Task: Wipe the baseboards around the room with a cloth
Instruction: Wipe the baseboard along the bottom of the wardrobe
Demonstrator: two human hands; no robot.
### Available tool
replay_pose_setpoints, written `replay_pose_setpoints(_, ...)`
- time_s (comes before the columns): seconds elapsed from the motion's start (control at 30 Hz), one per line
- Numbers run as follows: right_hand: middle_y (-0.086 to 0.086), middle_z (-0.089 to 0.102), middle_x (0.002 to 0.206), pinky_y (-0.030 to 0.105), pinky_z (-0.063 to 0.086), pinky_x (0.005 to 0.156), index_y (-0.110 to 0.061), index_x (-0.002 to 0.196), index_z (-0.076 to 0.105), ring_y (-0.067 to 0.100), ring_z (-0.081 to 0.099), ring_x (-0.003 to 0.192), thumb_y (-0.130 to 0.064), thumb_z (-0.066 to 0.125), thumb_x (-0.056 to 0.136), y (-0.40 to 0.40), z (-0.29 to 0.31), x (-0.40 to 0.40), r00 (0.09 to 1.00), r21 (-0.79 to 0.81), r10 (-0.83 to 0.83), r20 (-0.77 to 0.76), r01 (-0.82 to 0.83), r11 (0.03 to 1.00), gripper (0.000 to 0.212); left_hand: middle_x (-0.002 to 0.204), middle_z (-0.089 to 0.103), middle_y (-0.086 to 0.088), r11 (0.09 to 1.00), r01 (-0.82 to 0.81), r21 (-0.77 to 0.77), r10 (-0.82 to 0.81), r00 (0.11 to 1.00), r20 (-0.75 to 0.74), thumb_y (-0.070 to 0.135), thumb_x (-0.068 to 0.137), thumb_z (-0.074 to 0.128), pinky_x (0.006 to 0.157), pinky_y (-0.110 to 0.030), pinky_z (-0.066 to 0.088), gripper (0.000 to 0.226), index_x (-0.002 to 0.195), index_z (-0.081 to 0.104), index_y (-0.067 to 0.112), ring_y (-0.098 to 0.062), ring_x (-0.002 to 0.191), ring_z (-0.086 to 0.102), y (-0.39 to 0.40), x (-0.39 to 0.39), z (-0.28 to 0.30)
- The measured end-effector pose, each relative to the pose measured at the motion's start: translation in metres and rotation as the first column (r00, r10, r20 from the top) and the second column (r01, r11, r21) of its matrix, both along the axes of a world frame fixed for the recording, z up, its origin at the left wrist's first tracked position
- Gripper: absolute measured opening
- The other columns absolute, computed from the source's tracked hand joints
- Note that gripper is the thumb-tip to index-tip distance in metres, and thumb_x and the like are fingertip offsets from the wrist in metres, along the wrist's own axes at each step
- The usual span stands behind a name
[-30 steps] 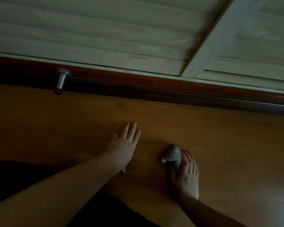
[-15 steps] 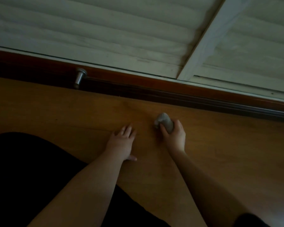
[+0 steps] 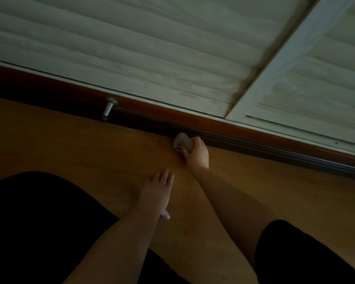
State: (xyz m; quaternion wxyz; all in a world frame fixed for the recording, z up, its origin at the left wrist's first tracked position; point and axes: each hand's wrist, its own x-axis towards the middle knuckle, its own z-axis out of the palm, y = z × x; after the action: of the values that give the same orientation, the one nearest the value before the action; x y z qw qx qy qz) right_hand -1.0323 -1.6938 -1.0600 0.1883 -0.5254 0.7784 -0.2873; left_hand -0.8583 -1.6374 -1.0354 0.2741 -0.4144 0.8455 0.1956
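Observation:
A dark reddish-brown baseboard [image 3: 254, 138] runs along the foot of the wall from left to lower right. My right hand [image 3: 197, 153] grips a small bunched grey cloth [image 3: 183, 142] and holds it against the bottom of the baseboard, where it meets the floor. My left hand [image 3: 158, 190] lies flat on the wooden floor, fingers straight, a little nearer to me than the cloth.
A metal door stop [image 3: 109, 108] sticks out of the baseboard to the left of the cloth. White louvred panels [image 3: 152, 48] with a white frame post [image 3: 279, 64] stand above. My dark-clothed knees [image 3: 35, 222] fill the lower corners over the wooden floor [image 3: 70, 144].
My right hand carried the cloth forward across the floor to the baseboard. My left hand stayed flat on the floor, and my view moved closer and leftward.

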Motion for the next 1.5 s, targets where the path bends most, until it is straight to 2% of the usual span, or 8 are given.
replay_pose_setpoints(0.33, 0.0, 0.061, 0.118, 0.028, 0.048, 0.088, -0.021, 0.127, 0.052, 0.015, 0.058, 0.11, -0.025, 0.076, 0.083, 0.044, 0.01, -0.109, 0.987, 0.041, -0.16, 0.003, 0.16, 0.986, 0.051, 0.162, -0.029, -0.006, 0.999, -0.006, 0.033, 0.007, 1.0, -0.016, 0.052, 0.075, 0.08, 0.122, -0.051, 0.012, 0.133, 0.155, -0.019, 0.017, -0.03, 0.152, -0.014, -0.005, 0.002, -0.013)
replay_pose_setpoints(0.53, 0.012, 0.061, 0.124, 0.042, 0.05, 0.096, -0.014, 0.131, 0.05, 0.028, 0.059, 0.115, -0.021, 0.077, 0.083, 0.084, 0.019, -0.187, 0.911, 0.099, -0.409, -0.046, 0.412, 0.906, 0.055, 0.162, -0.028, -0.007, 1.0, 0.005, 0.007, -0.005, 1.0, 0.004, 0.054, 0.074, 0.08, 0.121, -0.053, 0.012, 0.132, 0.156, -0.018, 0.017, -0.031, 0.152, -0.013, -0.004, 0.0, -0.01)
replay_pose_setpoints(0.63, 0.015, 0.061, 0.123, 0.042, 0.05, 0.089, -0.012, 0.13, 0.047, 0.033, 0.059, 0.113, -0.025, 0.074, 0.086, 0.095, 0.026, -0.209, 0.859, 0.166, -0.506, -0.073, 0.511, 0.844, 0.053, 0.162, -0.028, -0.007, 1.0, 0.002, 0.024, -0.002, 1.0, 0.019, 0.053, 0.076, 0.079, 0.121, -0.053, 0.013, 0.132, 0.156, -0.019, 0.016, -0.031, 0.152, -0.013, -0.004, -0.002, -0.005)
replay_pose_setpoints(0.77, 0.011, 0.063, 0.118, 0.036, 0.049, 0.081, -0.013, 0.128, 0.049, 0.03, 0.061, 0.108, -0.034, 0.077, 0.082, 0.094, 0.034, -0.186, 0.906, 0.154, -0.414, -0.087, 0.423, 0.893, 0.057, 0.162, -0.026, -0.009, 0.999, 0.008, 0.031, -0.009, 1.0, 0.013, 0.051, 0.078, 0.079, 0.123, -0.049, 0.015, 0.13, 0.155, -0.019, 0.014, -0.032, 0.152, -0.012, -0.003, -0.002, 0.0)
replay_pose_setpoints(0.93, -0.002, 0.061, 0.12, 0.014, 0.044, 0.073, -0.021, 0.135, 0.046, 0.008, 0.057, 0.103, -0.04, 0.077, 0.081, 0.064, 0.022, -0.075, 0.957, 0.093, -0.245, 0.154, 0.233, 0.968, 0.065, 0.163, -0.026, -0.007, 1.0, -0.002, 0.018, 0.002, 1.0, -0.028, 0.049, 0.079, 0.078, 0.122, -0.049, 0.017, 0.127, 0.156, -0.017, 0.015, -0.03, 0.152, -0.012, 0.0, 0.002, -0.003)
replay_pose_setpoints(1.1, 0.005, 0.064, 0.121, 0.027, 0.052, 0.085, -0.014, 0.134, 0.05, 0.019, 0.061, 0.111, -0.041, 0.071, 0.087, 0.003, 0.024, 0.018, 0.985, 0.067, -0.074, 0.154, 0.064, 0.996, 0.058, 0.163, -0.026, 0.002, 0.998, -0.064, 0.007, 0.064, 0.992, -0.106, 0.054, 0.077, 0.078, 0.121, -0.045, 0.015, 0.13, 0.156, -0.019, 0.018, -0.023, 0.153, -0.011, -0.001, 0.019, -0.003)
replay_pose_setpoints(1.2, 0.01, 0.064, 0.122, 0.036, 0.053, 0.092, -0.009, 0.131, 0.053, 0.026, 0.061, 0.113, -0.038, 0.068, 0.09, -0.018, 0.023, 0.038, 0.987, 0.163, -0.07, 0.147, 0.045, 0.986, 0.052, 0.163, -0.026, -0.001, 0.986, -0.17, 0.0, 0.169, 0.983, -0.073, 0.055, 0.076, 0.078, 0.122, -0.048, 0.012, 0.132, 0.156, -0.02, 0.015, -0.025, 0.153, -0.011, -0.001, 0.022, -0.002)
replay_pose_setpoints(1.5, 0.007, 0.064, 0.123, 0.036, 0.052, 0.094, -0.013, 0.134, 0.053, 0.023, 0.06, 0.114, -0.034, 0.072, 0.087, 0.003, 0.022, -0.031, 0.986, 0.2, -0.135, 0.097, 0.113, 0.973, 0.055, 0.162, -0.028, -0.004, 0.98, -0.2, -0.006, 0.2, 0.98, 0.017, 0.049, 0.077, 0.08, 0.122, -0.051, 0.017, 0.131, 0.155, -0.02, 0.013, -0.03, 0.153, -0.007, -0.005, 0.012, -0.005)
